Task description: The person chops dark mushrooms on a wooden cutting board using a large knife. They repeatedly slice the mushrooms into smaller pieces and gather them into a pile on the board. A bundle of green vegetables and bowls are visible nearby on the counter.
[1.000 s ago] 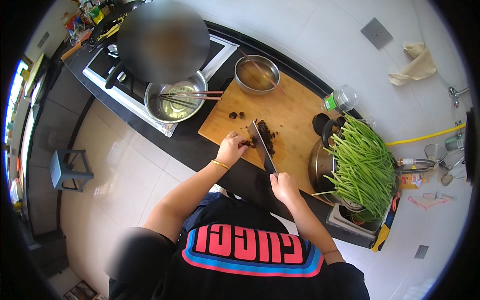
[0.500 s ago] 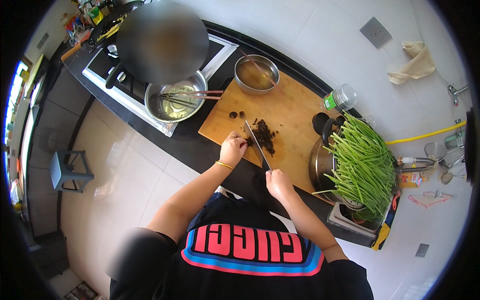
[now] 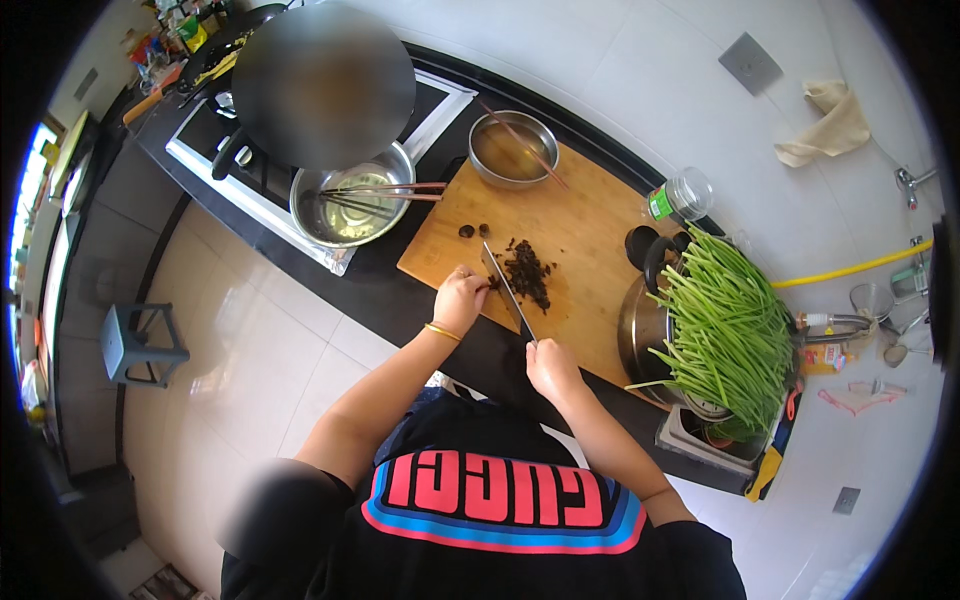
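Note:
My right hand (image 3: 553, 366) is closed round the handle of a kitchen knife (image 3: 509, 290), whose blade slants up and left over the wooden cutting board (image 3: 592, 225). Close to the blade's left side, my left hand (image 3: 461, 300) has its fingers bent and pressed onto a small dark mushroom (image 3: 493, 284), mostly hidden under the fingertips. Chopped dark mushroom (image 3: 528, 274) lies in a loose heap just right of the blade. Two uncut dark mushrooms (image 3: 467, 231) sit near the board's left edge, beyond my left hand.
A metal bowl of brownish liquid (image 3: 512, 150) with chopsticks across it stands at the board's far end. On the left, a metal pot (image 3: 350, 225) holding chopsticks is by the stove. To the right, long green stalks (image 3: 725, 335) are heaped over a large pot (image 3: 640, 330), near a clear jar (image 3: 687, 194).
Both hands and the knife have shifted slightly left, the blade following the left fingertips. The heap of chopped mushroom looks much the same.

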A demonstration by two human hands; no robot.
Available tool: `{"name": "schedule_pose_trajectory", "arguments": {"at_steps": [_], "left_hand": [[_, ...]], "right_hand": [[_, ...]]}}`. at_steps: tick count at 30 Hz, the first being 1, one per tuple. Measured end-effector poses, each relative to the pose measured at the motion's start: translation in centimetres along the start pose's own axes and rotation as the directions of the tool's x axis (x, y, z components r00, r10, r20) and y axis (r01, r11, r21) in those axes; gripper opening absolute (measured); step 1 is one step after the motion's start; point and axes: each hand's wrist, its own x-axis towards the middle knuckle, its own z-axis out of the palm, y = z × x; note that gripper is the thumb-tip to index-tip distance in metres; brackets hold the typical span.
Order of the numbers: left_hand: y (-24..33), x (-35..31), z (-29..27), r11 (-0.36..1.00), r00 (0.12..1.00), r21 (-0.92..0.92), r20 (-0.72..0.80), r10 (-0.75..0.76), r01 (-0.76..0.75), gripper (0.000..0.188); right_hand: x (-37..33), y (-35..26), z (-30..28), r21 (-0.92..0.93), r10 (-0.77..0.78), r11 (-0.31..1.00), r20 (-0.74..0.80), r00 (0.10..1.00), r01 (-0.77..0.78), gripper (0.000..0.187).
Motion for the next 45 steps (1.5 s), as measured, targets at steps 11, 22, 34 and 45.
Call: {"name": "schedule_pose_trajectory", "arguments": {"at_steps": [11, 22, 34, 45], "left_hand": [[-0.4, 1.5, -0.5, 0.997, 0.999, -0.064, 0.024, -0.044, 0.045, 0.009], [0.4, 0.6, 0.2, 1.0, 0.995, -0.008, 0.095, 0.002, -0.001, 0.009], [0.9, 0.2, 1.1, 0.997, 0.998, 0.03, 0.019, -0.067, 0.066, 0.014], [1.2, 0.6, 1.0, 0.989, 0.991, -0.083, 0.063, -0.114, 0.119, 0.017]], "right_hand": [[-0.3, -0.3, -2.6, 0.081, 0.096, 0.992, -0.014, 0.995, -0.095, 0.033], [-0.1, 0.8, -1.0, -0.011, 0.044, 0.999, 0.013, 0.999, -0.044, 0.034], [-0.8, 0.3, -3.3, 0.122, 0.12, 0.986, -0.033, 0.992, -0.115, 0.034], [-1.1, 0.9, -3.8, 0.007, 0.068, 0.998, -0.014, 0.998, -0.068, 0.034]]}}
